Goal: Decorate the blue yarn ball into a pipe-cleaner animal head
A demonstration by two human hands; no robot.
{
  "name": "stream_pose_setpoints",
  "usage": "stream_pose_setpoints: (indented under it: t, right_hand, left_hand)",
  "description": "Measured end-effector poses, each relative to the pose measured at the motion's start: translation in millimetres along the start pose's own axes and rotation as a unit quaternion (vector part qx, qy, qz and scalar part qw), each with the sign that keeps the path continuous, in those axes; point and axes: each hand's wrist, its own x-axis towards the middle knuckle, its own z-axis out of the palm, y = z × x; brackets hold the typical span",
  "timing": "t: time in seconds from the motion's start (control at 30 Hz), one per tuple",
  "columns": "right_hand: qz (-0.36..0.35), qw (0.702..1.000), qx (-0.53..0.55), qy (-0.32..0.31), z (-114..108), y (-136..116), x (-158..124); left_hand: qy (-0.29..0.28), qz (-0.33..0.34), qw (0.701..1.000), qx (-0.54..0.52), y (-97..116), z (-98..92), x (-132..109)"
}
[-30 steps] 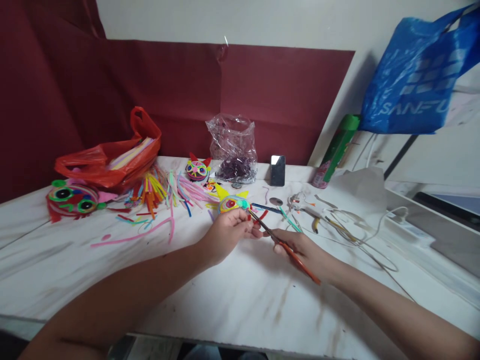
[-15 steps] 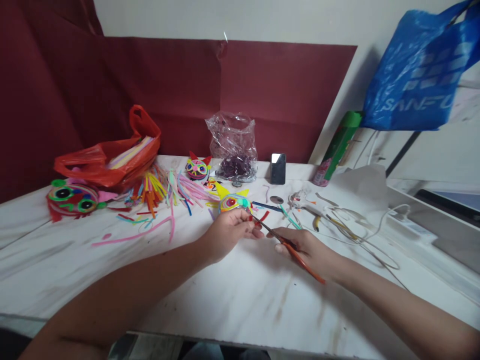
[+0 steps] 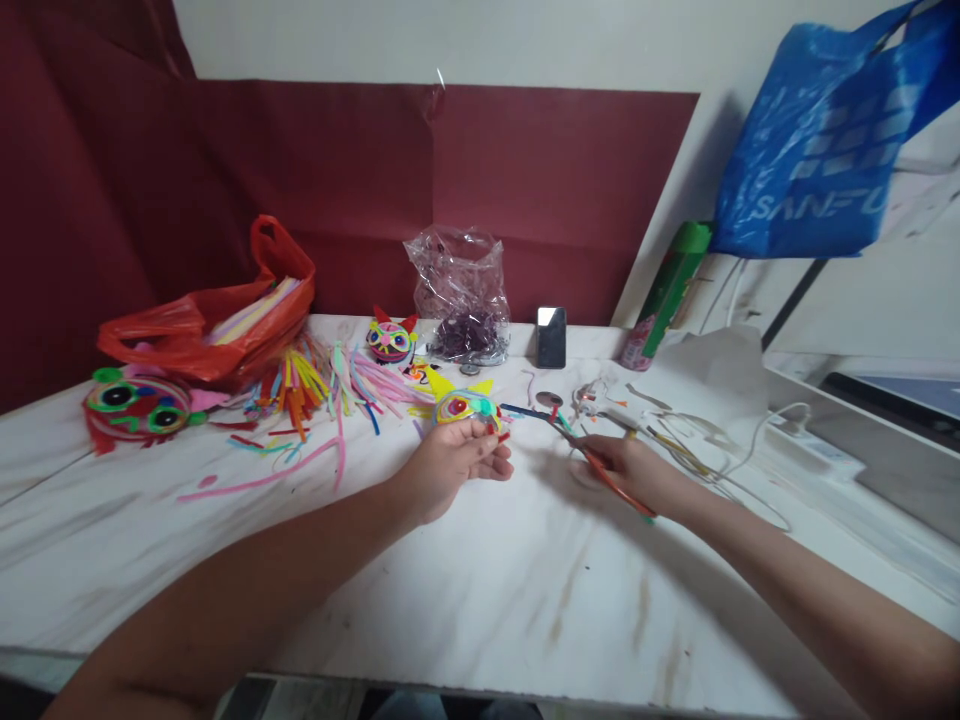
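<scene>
My left hand (image 3: pixel 456 460) is closed round a small round pipe-cleaner figure (image 3: pixel 459 407) with yellow points, a red eye and a teal patch, holding it just above the white table (image 3: pixel 480 590). My right hand (image 3: pixel 637 472) is blurred by motion and grips orange-handled scissors (image 3: pixel 604 472), whose dark blades point left toward a blue and red pipe-cleaner piece (image 3: pixel 529 413) on the table. The two hands are apart, the right one to the right of the figure.
An orange bag (image 3: pixel 214 330) of pipe cleaners, loose coloured pipe cleaners (image 3: pixel 330 380), a red mask figure (image 3: pixel 135 405), a small cat-face figure (image 3: pixel 391 339), a clear bag (image 3: pixel 459 295), a phone (image 3: pixel 551 337), a green can (image 3: pixel 660 295), white cables (image 3: pixel 720 450) and a hanging blue bag (image 3: pixel 817 150).
My right hand has pulled the scissors away from the figure, moving right and farther back. The left hand still holds the figure in about the same place.
</scene>
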Motion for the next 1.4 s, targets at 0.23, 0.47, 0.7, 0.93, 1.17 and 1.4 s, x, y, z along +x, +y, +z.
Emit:
stream_pose_setpoints:
  t: [0.23, 0.47, 0.7, 0.93, 1.17, 1.4]
  right_hand:
    - [0.098, 0.986, -0.132, 0.020, -10.6, 51.8, -11.5]
    - [0.097, 0.967, -0.215, -0.098, -15.2, 60.3, -19.6]
    - [-0.102, 0.991, 0.020, 0.085, -8.3, -27.9, -18.5]
    - [-0.191, 0.969, 0.142, 0.068, 19.6, -85.4, -2.2]
    - [0.031, 0.932, 0.347, 0.097, 27.0, -77.7, 6.7]
    - [0.073, 0.898, 0.421, 0.106, 38.9, -79.9, 9.2]
  left_hand:
    - [0.028, -0.007, 0.998, 0.059, -1.7, -0.5, 2.9]
    - [0.021, -0.021, 0.984, 0.178, 7.4, 2.0, 1.2]
    - [-0.057, 0.050, 0.897, 0.436, -4.8, -4.6, -2.8]
    - [-0.090, 0.118, 0.858, 0.491, -3.2, -0.4, -12.3]
    - [0.007, 0.073, 0.962, 0.264, 5.2, 2.8, -4.2]
    - [0.018, 0.068, 0.969, 0.236, 2.3, 4.8, -2.1]
